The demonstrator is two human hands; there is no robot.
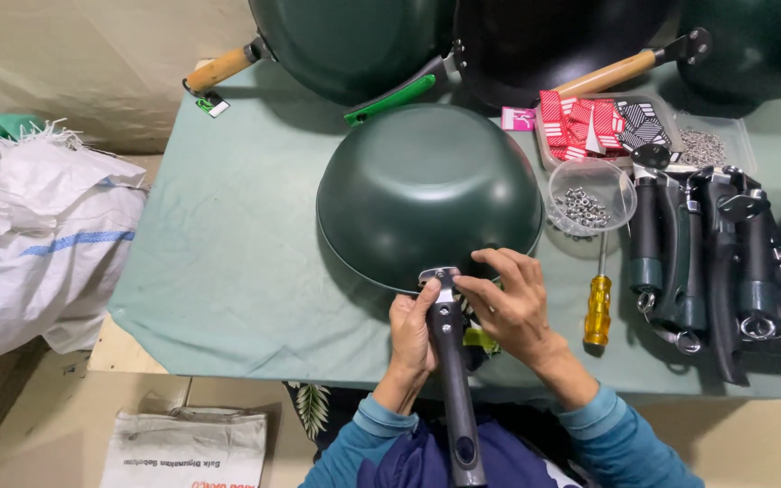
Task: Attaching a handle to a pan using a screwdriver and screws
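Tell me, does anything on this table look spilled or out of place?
A few small metal rings lie loose on the green cloth, just outside the clear bowl holding the rest. Otherwise nothing stands out; the upturned green pan looks undamaged.

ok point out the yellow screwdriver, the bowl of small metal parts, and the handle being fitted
yellow screwdriver [597, 310], head view, on its yellow grip.
bowl of small metal parts [619, 180], head view, on its clear rim.
black handle [455, 380], head view, mid-shaft below the left hand [411, 336].

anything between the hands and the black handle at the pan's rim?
Nothing visible. The left hand already grips the black handle, and the right hand has its fingers at the metal bracket where it meets the upturned green pan.
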